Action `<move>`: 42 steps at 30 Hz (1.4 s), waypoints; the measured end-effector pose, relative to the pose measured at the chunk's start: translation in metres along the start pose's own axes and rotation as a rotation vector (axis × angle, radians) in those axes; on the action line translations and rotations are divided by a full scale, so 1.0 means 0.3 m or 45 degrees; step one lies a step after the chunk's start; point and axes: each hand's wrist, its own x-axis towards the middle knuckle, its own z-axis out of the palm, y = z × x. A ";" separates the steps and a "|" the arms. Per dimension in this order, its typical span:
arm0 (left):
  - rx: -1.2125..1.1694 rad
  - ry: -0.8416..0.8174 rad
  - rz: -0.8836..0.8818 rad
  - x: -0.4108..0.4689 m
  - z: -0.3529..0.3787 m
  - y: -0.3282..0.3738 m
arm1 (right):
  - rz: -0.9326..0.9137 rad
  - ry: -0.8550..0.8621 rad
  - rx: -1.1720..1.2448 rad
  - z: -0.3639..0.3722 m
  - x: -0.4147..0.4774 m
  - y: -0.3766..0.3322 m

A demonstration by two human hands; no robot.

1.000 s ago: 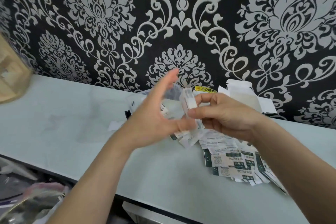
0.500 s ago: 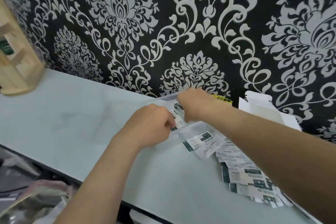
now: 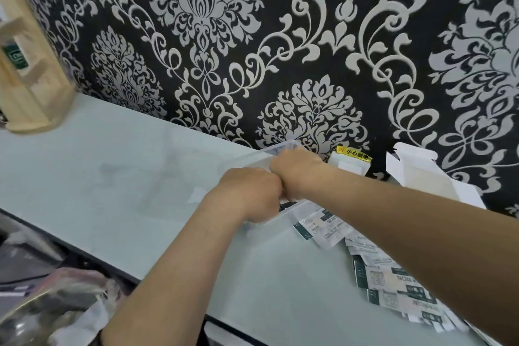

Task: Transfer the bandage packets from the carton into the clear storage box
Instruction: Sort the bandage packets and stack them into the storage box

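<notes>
Lowered since a second ago, left hand (image 3: 250, 194) and right hand (image 3: 295, 171) are dipping side by side into the box (image 3: 280, 146) at twelve o'clock, fingers curled out of sight so I cannot tell their hold, probably seating a batch, while loose packets (image 3: 393, 281) at four o'clock are waiting to be gathered next.

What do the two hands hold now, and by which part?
Cannot tell. The left hand and right hand are at the clear box, fingers hidden.
</notes>
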 end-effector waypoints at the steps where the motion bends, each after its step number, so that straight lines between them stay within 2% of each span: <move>1: 0.008 -0.005 0.002 0.001 0.000 0.000 | -0.017 -0.010 0.004 0.003 0.003 0.001; 7: 0.050 -0.016 0.005 0.012 0.005 -0.001 | -0.172 -0.047 -0.192 -0.007 -0.009 0.013; 13: 0.060 -0.043 0.017 0.014 0.005 -0.002 | -0.202 -0.258 -0.327 -0.056 -0.015 0.034; 18: 0.003 0.051 -0.035 0.008 0.005 -0.002 | -0.244 -0.301 -0.377 -0.057 -0.008 0.033; 22: -0.067 0.136 -0.061 0.006 0.003 -0.012 | -0.261 -0.281 -0.385 -0.061 -0.003 0.044; 32: -0.003 0.123 -0.126 -0.014 -0.013 0.012 | -0.262 -0.128 -0.332 -0.045 -0.032 0.091; 42: 0.040 0.079 -0.069 0.013 0.010 -0.001 | -0.284 -0.124 -0.388 -0.038 -0.033 0.066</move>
